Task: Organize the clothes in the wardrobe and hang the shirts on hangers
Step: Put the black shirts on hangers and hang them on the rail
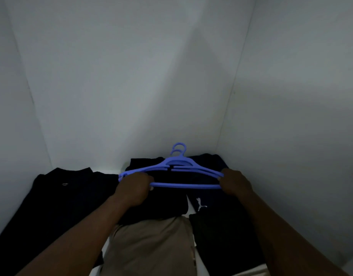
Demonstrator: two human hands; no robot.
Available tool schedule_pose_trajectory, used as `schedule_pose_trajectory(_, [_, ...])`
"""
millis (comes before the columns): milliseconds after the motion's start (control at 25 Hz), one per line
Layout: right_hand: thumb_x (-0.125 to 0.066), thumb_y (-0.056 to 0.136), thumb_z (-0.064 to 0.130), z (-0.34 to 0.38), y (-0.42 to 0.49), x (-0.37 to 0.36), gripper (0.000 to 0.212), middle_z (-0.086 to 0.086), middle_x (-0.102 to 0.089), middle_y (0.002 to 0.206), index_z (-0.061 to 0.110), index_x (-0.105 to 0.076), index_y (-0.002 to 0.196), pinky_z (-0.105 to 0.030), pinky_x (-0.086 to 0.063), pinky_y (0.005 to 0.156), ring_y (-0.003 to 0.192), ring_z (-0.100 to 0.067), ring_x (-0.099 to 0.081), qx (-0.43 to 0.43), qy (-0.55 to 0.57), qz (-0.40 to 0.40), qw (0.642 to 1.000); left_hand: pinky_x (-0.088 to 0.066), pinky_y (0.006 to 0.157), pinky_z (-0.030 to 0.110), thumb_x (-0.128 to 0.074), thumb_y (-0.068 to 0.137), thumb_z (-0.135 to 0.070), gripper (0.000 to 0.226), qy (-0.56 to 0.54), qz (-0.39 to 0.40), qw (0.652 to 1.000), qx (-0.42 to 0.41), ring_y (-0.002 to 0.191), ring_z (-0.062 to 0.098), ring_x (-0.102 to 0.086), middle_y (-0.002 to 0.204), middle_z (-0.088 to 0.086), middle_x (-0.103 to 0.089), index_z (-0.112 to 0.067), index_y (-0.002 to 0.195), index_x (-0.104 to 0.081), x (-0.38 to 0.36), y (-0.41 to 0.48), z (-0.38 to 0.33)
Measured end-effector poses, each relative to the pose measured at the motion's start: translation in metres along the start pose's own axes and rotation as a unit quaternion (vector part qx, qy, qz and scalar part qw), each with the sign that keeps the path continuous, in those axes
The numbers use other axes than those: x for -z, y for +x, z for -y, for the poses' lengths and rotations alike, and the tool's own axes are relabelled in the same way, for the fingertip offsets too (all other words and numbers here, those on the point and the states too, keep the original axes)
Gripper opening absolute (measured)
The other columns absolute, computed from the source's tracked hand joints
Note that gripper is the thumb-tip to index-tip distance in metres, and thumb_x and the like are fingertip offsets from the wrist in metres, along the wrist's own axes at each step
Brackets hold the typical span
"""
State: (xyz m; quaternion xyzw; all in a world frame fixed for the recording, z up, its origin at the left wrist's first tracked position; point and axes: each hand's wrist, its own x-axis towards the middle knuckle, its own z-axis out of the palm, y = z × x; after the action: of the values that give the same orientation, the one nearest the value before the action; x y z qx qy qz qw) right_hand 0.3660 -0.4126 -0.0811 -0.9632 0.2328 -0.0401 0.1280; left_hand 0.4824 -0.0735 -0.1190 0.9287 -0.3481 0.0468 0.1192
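The job looks only just begun: the left hand [131, 189] and the right hand [235, 183] each grip one end of the blue hangers [177, 162] above the wardrobe shelf [192, 209], where the dark clothes [58, 198] and a tan piece [151, 248] lie folded, with no shirt hung yet.

**Blue hangers over dark clothes**

The hangers [185, 185] are periwinkle blue. The shirt [52, 196] is black (with a tiny pale logo), the trousers [151, 246] are beige, and the navy garment [211, 196] bears a white cat logo [200, 204]. The wardrobe walls [131, 76] are white.
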Motion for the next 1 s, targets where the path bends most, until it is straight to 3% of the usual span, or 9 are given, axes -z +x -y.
schedule_pose_trajectory(160, [-0.048, 0.105, 0.039, -0.035, -0.007, -0.035, 0.029, -0.009, -0.068, 0.115, 0.018, -0.064, 0.116, -0.035, -0.055, 0.082, 0.098, -0.026, -0.066, -0.032, -0.045, 0.074, 0.996, -0.050, 0.077, 0.036, -0.048, 0.095, -0.024, 0.022, -0.007, 0.011, 0.998, -0.060, 0.095, 0.025, -0.066, 0.103, 0.004, -0.068, -0.019, 0.099, -0.069, -0.052, -0.022, -0.009])
schedule_pose_trajectory(280, [-0.051, 0.103, 0.037, -0.052, -0.025, -0.063, 0.026, -0.009, -0.069, 0.116, 0.018, -0.064, 0.115, -0.035, -0.055, 0.084, 0.104, -0.029, -0.067, -0.032, -0.079, 0.062, 0.994, -0.043, 0.069, 0.034, -0.036, 0.088, -0.027, 0.036, -0.009, -0.050, 0.996, -0.067, 0.085, 0.025, -0.063, 0.094, 0.002, -0.064, -0.021, 0.097, -0.071, -0.085, -0.037, -0.019])
schedule_pose_trajectory(440, [-0.054, 0.099, 0.031, -0.058, -0.038, -0.071, 0.014, -0.006, -0.069, 0.105, 0.019, -0.061, 0.100, -0.038, -0.058, 0.081, 0.095, -0.027, -0.067, -0.011, -0.086, 0.021, 0.996, -0.044, 0.073, 0.028, -0.047, 0.080, -0.024, 0.034, 0.012, -0.130, 0.987, -0.088, 0.078, 0.015, -0.060, 0.089, -0.006, -0.065, -0.025, 0.101, -0.074, -0.096, -0.052, -0.029])
schedule_pose_trajectory(600, [-0.057, 0.088, 0.023, -0.062, -0.039, -0.057, 0.019, 0.000, -0.072, 0.105, 0.025, -0.065, 0.105, -0.034, -0.058, 0.080, 0.096, -0.022, -0.070, -0.041, -0.134, 0.022, 0.990, -0.047, 0.074, 0.024, -0.051, 0.076, -0.033, 0.030, 0.007, -0.091, 0.982, -0.163, 0.078, 0.011, -0.063, 0.089, -0.011, -0.066, -0.032, 0.097, -0.071, -0.101, -0.073, -0.077])
schedule_pose_trajectory(680, [-0.058, 0.084, 0.021, -0.057, -0.041, -0.056, 0.021, 0.004, -0.071, 0.103, 0.028, -0.064, 0.103, -0.033, -0.054, 0.081, 0.097, -0.021, -0.070, -0.028, -0.147, 0.005, 0.989, -0.051, 0.080, 0.029, -0.063, 0.078, -0.027, 0.026, 0.018, -0.085, 0.981, -0.175, 0.088, 0.016, -0.065, 0.099, -0.005, -0.068, -0.025, 0.102, -0.071, -0.112, -0.090, -0.107])
schedule_pose_trajectory(760, [-0.058, 0.081, 0.017, -0.051, -0.044, -0.064, 0.020, 0.006, -0.069, 0.093, 0.027, -0.065, 0.097, -0.030, -0.053, 0.075, 0.085, -0.018, -0.067, 0.009, -0.113, 0.019, 0.993, -0.052, 0.081, 0.029, -0.066, 0.077, -0.025, 0.025, 0.003, -0.097, 0.981, -0.167, 0.092, 0.015, -0.063, 0.100, -0.004, -0.070, -0.022, 0.101, -0.073, -0.121, -0.104, -0.126])
schedule_pose_trajectory(840, [-0.056, 0.078, 0.014, -0.048, -0.049, -0.082, 0.018, 0.005, -0.066, 0.084, 0.023, -0.065, 0.090, -0.032, -0.053, 0.068, 0.074, -0.016, -0.061, 0.051, -0.043, 0.055, 0.996, -0.043, 0.082, 0.019, -0.052, 0.075, -0.028, 0.027, -0.020, -0.108, 0.978, -0.177, 0.085, 0.003, -0.060, 0.087, -0.012, -0.069, -0.030, 0.087, -0.076, -0.125, -0.111, -0.126])
schedule_pose_trajectory(1000, [-0.060, 0.072, 0.014, -0.056, -0.062, -0.121, 0.010, 0.004, -0.058, 0.075, 0.018, -0.066, 0.079, -0.035, -0.047, 0.059, 0.067, -0.021, -0.057, 0.102, -0.003, -0.048, 0.994, -0.043, 0.081, 0.018, -0.053, 0.083, -0.037, 0.021, -0.051, -0.131, 0.978, -0.153, 0.084, 0.003, -0.064, 0.092, -0.017, -0.067, -0.037, 0.090, -0.074, -0.111, -0.119, -0.114])
